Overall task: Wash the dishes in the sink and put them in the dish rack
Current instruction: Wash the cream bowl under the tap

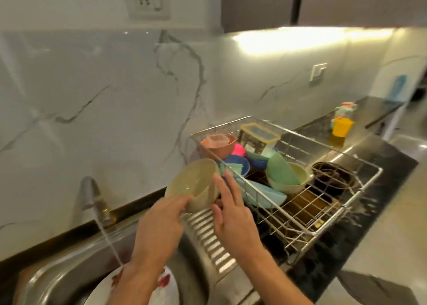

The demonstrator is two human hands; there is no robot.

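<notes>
A beige bowl (193, 184) was held tilted above the ribbed drainboard (208, 233), just beside the left end of the wire dish rack (300, 214), its opening turned toward the wall. The left hand (159, 221) was seen at the bowl's lower rim, its grip curled against the rim; motion blur prevented the exact finger placement from being read. The right hand (233, 214) was placed at the bowl's right side with its grip spread, the fingers straight and fanned upward, and the thumb close to the bowl's base. Inside the rack, a pink bowl (218, 148), a blue bowl (235, 163), a clear lidded container (260, 135), light green bowls (286, 177), a pale blue dish (263, 195) and a dark pan (332, 177) were stacked loosely. Water was running from the tap (91, 193) into the steel sink (57, 279), where a white plate (159, 291) with red smears was lying under the left forearm. A yellow cup (342, 126) was standing farther along the dark desk (374, 214), well apart from the rack.
</notes>
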